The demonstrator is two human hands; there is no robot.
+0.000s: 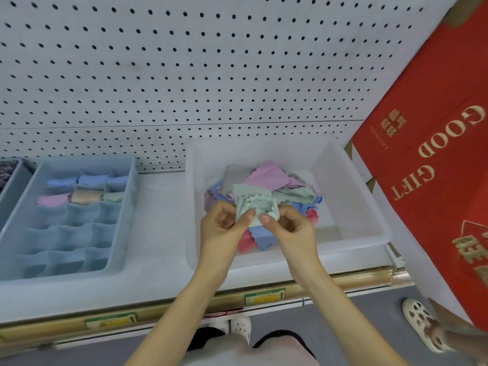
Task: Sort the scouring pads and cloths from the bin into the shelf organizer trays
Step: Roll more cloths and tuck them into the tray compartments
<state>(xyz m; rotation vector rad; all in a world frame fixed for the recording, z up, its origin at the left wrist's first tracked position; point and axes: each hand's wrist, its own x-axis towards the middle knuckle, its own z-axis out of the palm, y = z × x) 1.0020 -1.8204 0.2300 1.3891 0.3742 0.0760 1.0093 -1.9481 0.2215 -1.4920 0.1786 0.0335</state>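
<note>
A clear plastic bin (pixel 353 207) sits on the shelf at centre right, holding a loose pile of cloths (pixel 280 180) in pink, grey, green, blue and red. Over the bin's front half, my left hand (pixel 221 228) and my right hand (pixel 293 228) both pinch a folded pale green cloth (pixel 257 206), thumbs on top. To the left stands a blue divided organizer tray (pixel 118 247). Its back cells hold rolled cloths: blue ones (pixel 92 179) in the rear row, then pink, beige and green ones (pixel 84 198).
A white pegboard (pixel 184 75) backs the shelf. A red gift box (pixel 435 167) leans at the right. Another grey tray (pixel 10 180) shows at the far left edge. Another person's foot in a white clog (pixel 422 323) stands on the floor at the lower right.
</note>
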